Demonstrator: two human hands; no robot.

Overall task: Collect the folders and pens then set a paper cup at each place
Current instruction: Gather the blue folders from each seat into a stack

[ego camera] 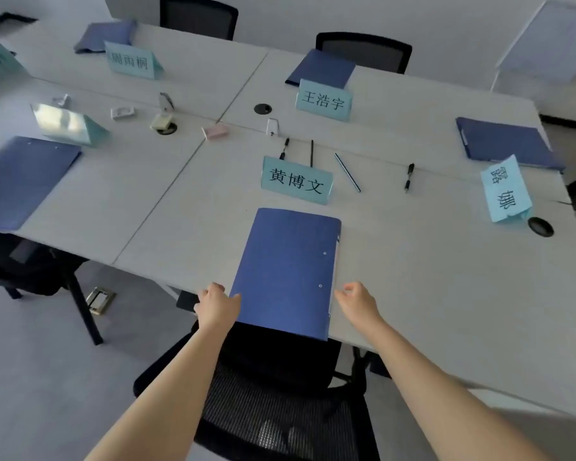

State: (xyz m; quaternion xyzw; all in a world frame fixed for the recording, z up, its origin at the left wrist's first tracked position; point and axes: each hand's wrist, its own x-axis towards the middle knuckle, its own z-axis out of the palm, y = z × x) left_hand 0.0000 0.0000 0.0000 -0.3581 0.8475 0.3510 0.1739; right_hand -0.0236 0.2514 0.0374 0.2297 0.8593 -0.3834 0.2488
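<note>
Fingers point(217, 289) of both hands flank blue folder point(286, 271)

A pale grey desk point(413, 294) made of joined sections fills a plain-walled meeting room, black mesh chairs point(273, 410) at six and twelve o'clock, a whiteboard point(552, 41) leaning at two o'clock, grey floor point(30, 377) with a brass floor socket point(100, 299) at eight o'clock.

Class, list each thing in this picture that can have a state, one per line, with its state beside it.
Nearest folder: closed, flat, overhanging the table edge.
Left hand: touching that folder's left edge, not gripping.
Right hand: loosely curled, empty, beside the folder.
Far-right folder: closed, flat.
Left folder: closed, flat.
Pens: lying loose on the table.
</note>
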